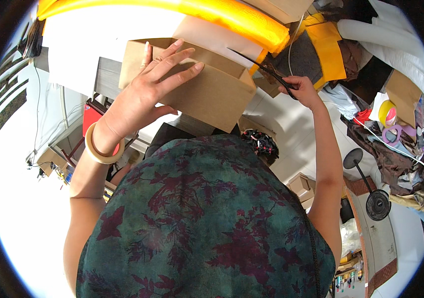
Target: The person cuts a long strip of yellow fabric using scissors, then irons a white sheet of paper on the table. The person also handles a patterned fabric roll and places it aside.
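An open-topped brown cardboard box (212,92) stands in front of me at the table's near edge, its inside partly visible. Over its left part lies my left hand (160,82), fingers spread and stretched across the near wall and opening; it grips nothing. To the right of the box, my right hand (299,92) is closed around the handle of black scissors (269,71). Their long, thin blades point up and left, passing the box's far right corner. My fingers cover part of the handles.
A roll of yellow sheeting (232,22) runs along the far side, beside white sheet material (97,30). Yellow and brown fabric (326,49) lies at the far right. Further right are tape rolls (387,113), bags and dark cloth. A black round-based stand (378,204) is on the floor.
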A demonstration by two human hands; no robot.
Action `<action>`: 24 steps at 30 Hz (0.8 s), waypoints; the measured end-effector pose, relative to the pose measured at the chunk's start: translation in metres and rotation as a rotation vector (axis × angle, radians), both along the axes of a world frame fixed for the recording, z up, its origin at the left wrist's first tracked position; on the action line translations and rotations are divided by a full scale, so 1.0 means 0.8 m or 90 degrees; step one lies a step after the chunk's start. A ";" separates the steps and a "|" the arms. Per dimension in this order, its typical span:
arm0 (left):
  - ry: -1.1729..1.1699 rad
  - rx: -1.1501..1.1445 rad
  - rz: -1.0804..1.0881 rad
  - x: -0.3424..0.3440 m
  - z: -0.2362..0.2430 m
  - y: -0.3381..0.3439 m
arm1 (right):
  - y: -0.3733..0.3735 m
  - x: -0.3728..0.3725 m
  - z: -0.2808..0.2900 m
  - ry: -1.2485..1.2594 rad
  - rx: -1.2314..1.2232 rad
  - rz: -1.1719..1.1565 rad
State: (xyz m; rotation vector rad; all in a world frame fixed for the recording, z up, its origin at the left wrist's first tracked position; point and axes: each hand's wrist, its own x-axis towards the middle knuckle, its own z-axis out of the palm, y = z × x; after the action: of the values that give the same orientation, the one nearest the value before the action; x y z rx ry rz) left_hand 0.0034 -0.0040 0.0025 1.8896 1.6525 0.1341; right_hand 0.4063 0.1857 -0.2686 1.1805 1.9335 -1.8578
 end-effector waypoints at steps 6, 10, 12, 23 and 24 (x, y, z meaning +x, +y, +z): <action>-0.013 0.004 -0.001 0.000 -0.001 0.001 | -0.009 -0.026 0.008 0.013 -0.027 -0.022; -0.029 0.015 0.000 -0.004 -0.003 -0.002 | -0.009 -0.058 0.033 -0.012 -0.055 -0.010; -0.027 0.027 -0.003 -0.004 -0.004 -0.003 | -0.013 -0.057 0.028 -0.017 -0.065 -0.026; 0.031 0.025 0.082 -0.094 0.070 -0.077 | -0.015 -0.056 0.033 0.001 0.010 -0.002; 0.033 0.003 0.126 -0.117 0.080 -0.095 | -0.017 -0.050 0.025 0.005 -0.010 -0.015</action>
State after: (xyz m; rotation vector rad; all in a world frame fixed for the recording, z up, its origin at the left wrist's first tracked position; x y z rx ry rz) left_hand -0.0902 -0.0799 0.0661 1.7434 1.8738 0.1721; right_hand 0.3659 0.1724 -0.2484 1.1973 1.9145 -1.8889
